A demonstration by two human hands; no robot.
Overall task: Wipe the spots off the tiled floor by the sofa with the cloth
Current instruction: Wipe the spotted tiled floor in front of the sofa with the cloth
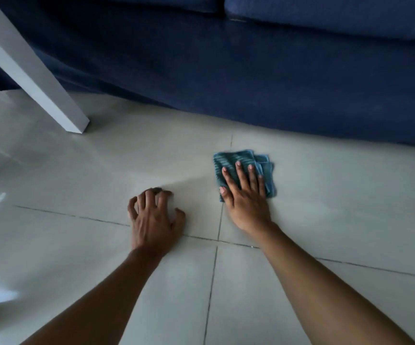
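Observation:
A folded teal cloth (229,160) lies flat on the pale tiled floor (326,195), a short way in front of the dark blue sofa (251,83). My right hand (245,195) presses down on the cloth with the fingers spread flat over it. My left hand (155,217) rests on the bare tile to the left of the cloth, propped on curled fingertips and holding nothing. I cannot make out any spots on the tiles; the part under the cloth is hidden.
A white table leg (39,78) slants down to the floor at the left, close to the sofa's front. Dark grout lines (214,270) cross between my arms. Glare brightens the tiles at the far left.

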